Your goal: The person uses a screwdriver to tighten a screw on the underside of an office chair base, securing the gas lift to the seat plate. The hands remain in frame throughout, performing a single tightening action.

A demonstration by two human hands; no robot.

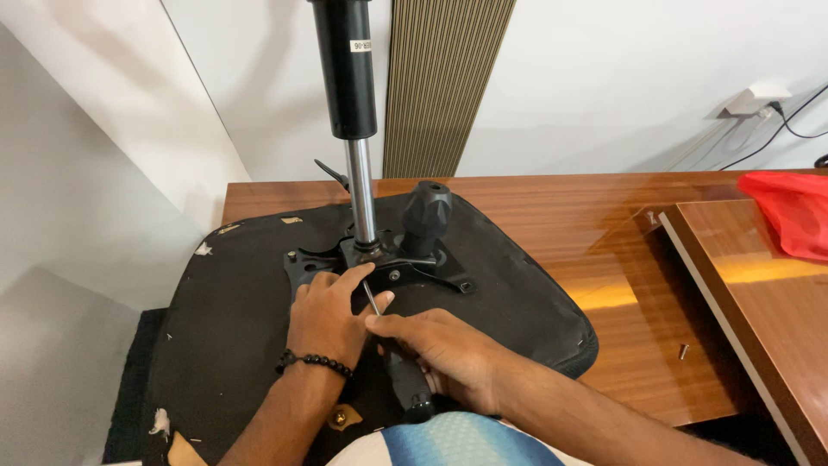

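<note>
An upturned black chair seat [233,328] lies on a wooden table, its metal mechanism plate [388,263] facing up. A gas lift cylinder [349,78] stands upright from the plate, beside a black knob [427,211]. My right hand [448,354] grips a screwdriver [405,380] by its black handle, the thin shaft pointing at the plate. My left hand [328,315], a bead bracelet on its wrist, rests on the plate with fingers steadying the shaft near its tip.
The wooden table [621,259] extends right, with a small screw [683,350] lying on it. A second raised wooden surface [759,293] holds a red bag [793,211]. A ribbed wall panel and cables run behind.
</note>
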